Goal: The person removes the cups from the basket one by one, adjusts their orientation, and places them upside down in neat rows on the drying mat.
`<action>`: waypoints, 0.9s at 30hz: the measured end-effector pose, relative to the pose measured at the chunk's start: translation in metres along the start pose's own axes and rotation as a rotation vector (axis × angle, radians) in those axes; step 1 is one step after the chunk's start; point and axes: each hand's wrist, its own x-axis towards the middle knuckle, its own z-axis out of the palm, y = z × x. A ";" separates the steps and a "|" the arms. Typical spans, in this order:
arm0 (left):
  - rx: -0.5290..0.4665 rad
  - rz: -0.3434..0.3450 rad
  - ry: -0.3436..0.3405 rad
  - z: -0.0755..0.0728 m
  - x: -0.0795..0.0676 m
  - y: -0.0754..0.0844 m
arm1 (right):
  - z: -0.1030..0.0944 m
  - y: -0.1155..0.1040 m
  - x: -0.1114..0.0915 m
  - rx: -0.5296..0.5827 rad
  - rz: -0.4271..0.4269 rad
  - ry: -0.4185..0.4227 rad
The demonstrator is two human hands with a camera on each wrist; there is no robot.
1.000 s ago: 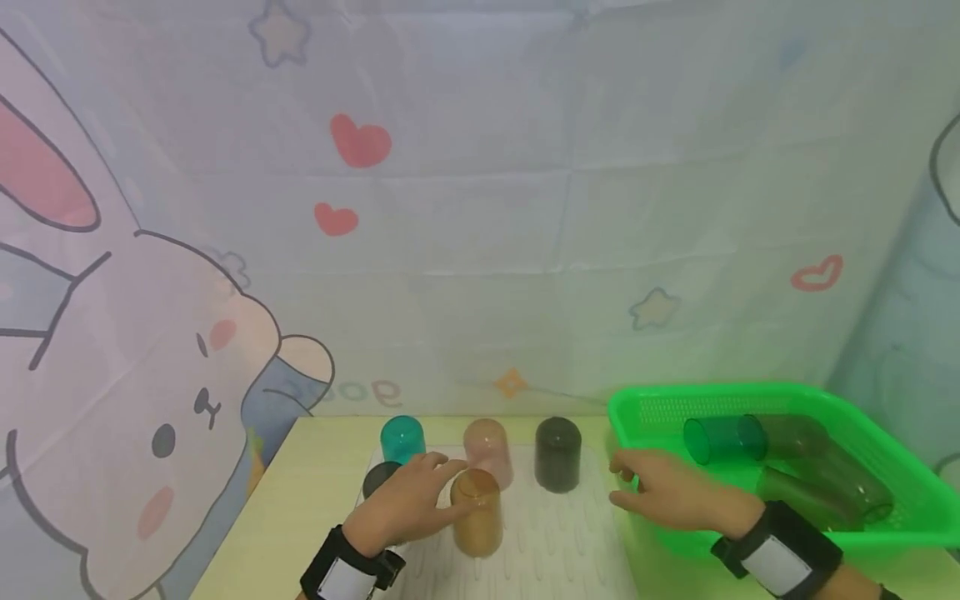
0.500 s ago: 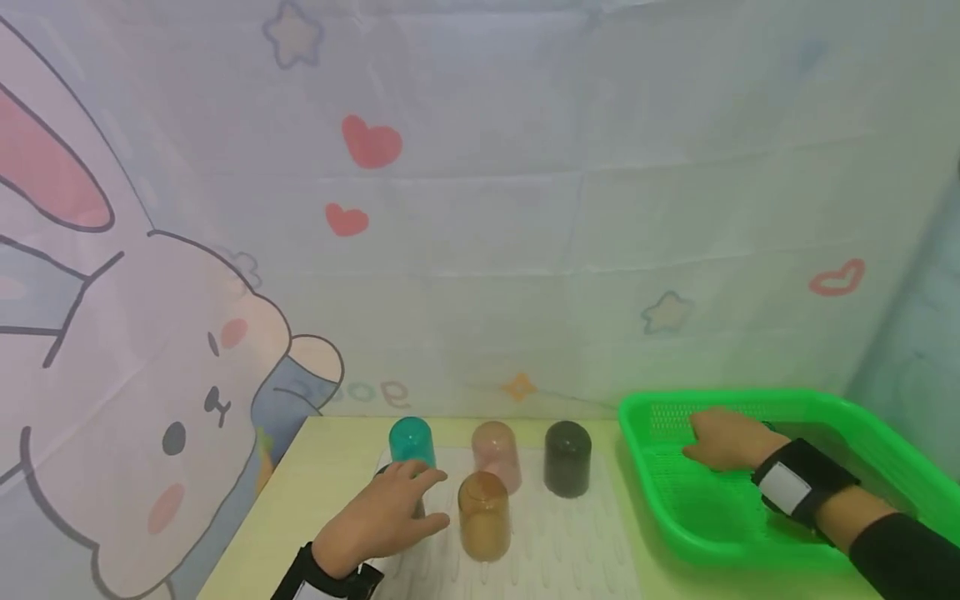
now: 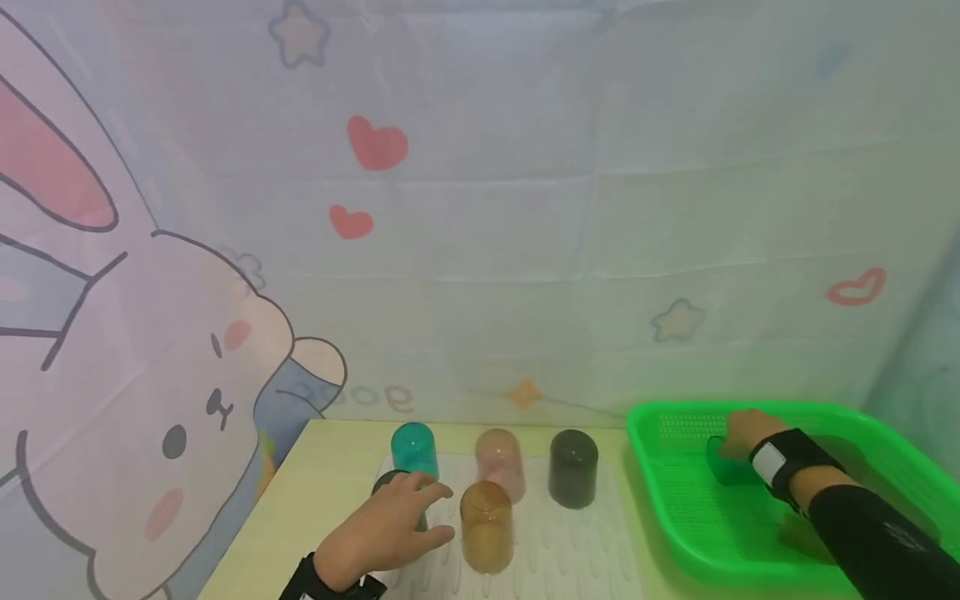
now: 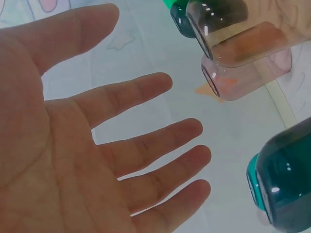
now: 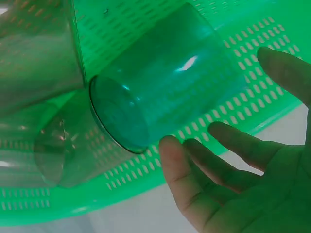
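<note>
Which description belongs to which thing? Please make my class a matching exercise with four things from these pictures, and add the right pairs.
Things
1. amber cup
2. right hand
3. green basket
4. left hand

Descriptions
A. has slotted sides
B. just left of the amber cup in the head view
C. standing on the white mat
D. close to the lying teal cup

Pairs: 1-C, 2-D, 3-A, 4-B

Transparent teal cup (image 5: 170, 73), lying sideways, in basket (image 3: 750, 573)

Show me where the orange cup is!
In the head view, the orange cup stands on the white mat, just right of the person's left hand and in front of the pink cup.
</note>
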 end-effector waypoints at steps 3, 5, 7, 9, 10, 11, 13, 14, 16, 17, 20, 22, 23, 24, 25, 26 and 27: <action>0.004 -0.003 -0.006 0.004 0.002 -0.001 | 0.008 0.003 0.004 -0.009 0.009 0.031; 0.005 -0.002 -0.010 0.006 0.003 -0.002 | 0.012 0.003 0.006 -0.039 0.012 0.065; 0.010 0.003 -0.015 0.008 0.004 -0.003 | 0.015 0.002 0.006 -0.068 0.016 0.093; 0.014 0.005 -0.019 0.009 0.004 -0.004 | 0.018 0.000 0.006 -0.090 0.016 0.122; 0.015 0.007 -0.019 0.009 0.005 -0.004 | 0.019 0.001 0.007 -0.097 0.013 0.133; 0.018 0.007 -0.019 0.009 0.005 -0.004 | 0.020 0.001 0.007 -0.097 0.009 0.139; 0.022 0.004 -0.020 0.009 0.006 -0.004 | 0.020 0.000 0.004 -0.090 -0.003 0.154; 0.020 0.006 -0.019 0.009 0.006 -0.004 | 0.018 0.000 0.002 -0.087 -0.007 0.158; 0.015 0.011 -0.018 0.009 0.006 -0.004 | 0.015 -0.001 -0.002 -0.087 -0.012 0.159; 0.015 0.014 -0.017 0.009 0.006 -0.004 | 0.013 -0.002 -0.004 -0.087 -0.012 0.163; 0.012 0.021 -0.013 0.009 0.006 -0.003 | 0.009 -0.004 -0.006 -0.085 -0.006 0.180; 0.010 0.022 -0.011 0.008 0.006 -0.003 | 0.009 -0.006 -0.007 -0.081 -0.006 0.202; 0.010 0.021 -0.011 0.008 0.006 -0.003 | 0.009 -0.007 -0.008 -0.079 -0.006 0.211; 0.008 0.019 -0.011 0.008 0.006 -0.003 | 0.009 -0.008 -0.009 -0.078 -0.005 0.218; 0.007 0.017 -0.012 0.008 0.005 -0.002 | 0.009 -0.008 -0.011 -0.078 -0.006 0.226; 0.004 0.015 -0.014 0.008 0.005 -0.001 | 0.009 -0.009 -0.012 -0.080 -0.006 0.228; 0.002 0.014 -0.016 0.008 0.005 -0.001 | 0.009 -0.009 -0.013 -0.079 -0.006 0.227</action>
